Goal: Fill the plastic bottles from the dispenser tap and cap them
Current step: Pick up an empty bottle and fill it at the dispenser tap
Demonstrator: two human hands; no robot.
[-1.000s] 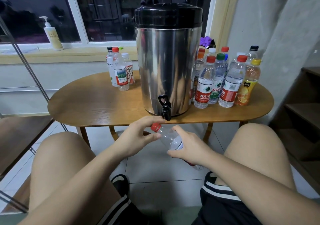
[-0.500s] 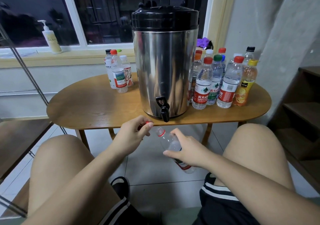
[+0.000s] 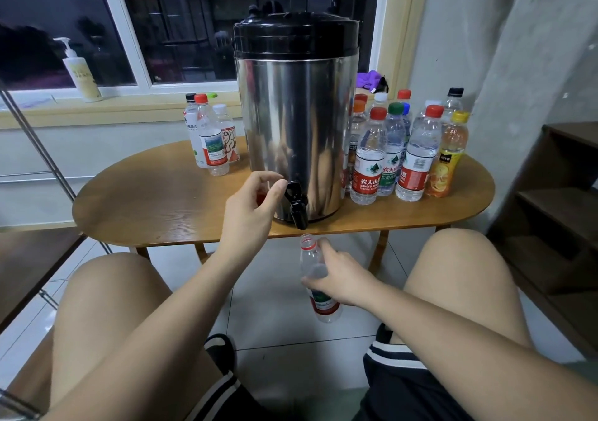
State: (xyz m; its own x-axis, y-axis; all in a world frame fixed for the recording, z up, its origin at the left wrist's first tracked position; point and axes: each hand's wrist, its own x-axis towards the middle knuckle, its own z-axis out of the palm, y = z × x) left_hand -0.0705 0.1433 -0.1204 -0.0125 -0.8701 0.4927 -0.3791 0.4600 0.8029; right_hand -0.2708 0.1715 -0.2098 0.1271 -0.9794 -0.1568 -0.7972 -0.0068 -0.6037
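Hovering just left of the black tap on the steel dispenser, our left hand has its grip curled round what looks like the red cap, though only a sliver of red shows. Below the tabletop edge, our right hand wraps its grip round the shoulder of the open plastic bottle, whose mouth sits near the spout but seems slightly off to the right. We should centre and steady that mouth directly beneath the outlet first, then ease the lever gently so the stream stays thin.
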